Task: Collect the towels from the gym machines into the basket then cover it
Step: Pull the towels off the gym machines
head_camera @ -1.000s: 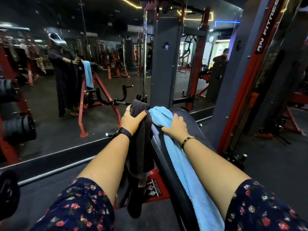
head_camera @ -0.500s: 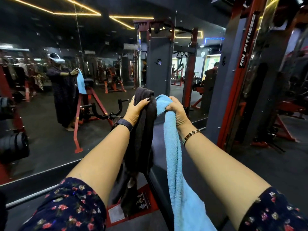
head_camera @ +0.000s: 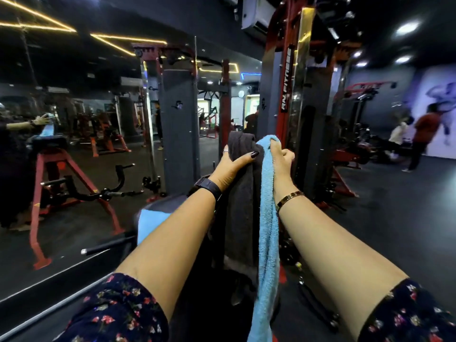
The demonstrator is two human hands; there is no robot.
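Left hand [head_camera: 229,166] was clamped on the dark grey cloth towel [head_camera: 240,193], right hand [head_camera: 280,156] fisted round the light blue terry towel [head_camera: 267,218], both hanging in mid-air; collecting step, seemingly; next, find the unseen basket.

L hand [head_camera: 230,166] grips grey towel [head_camera: 243,213], R hand [head_camera: 281,160] blue towel [head_camera: 267,233] (both hanging)

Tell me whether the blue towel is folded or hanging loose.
Hanging loose: the right hand grips the blue towel at its top, and it dangles bunched below.
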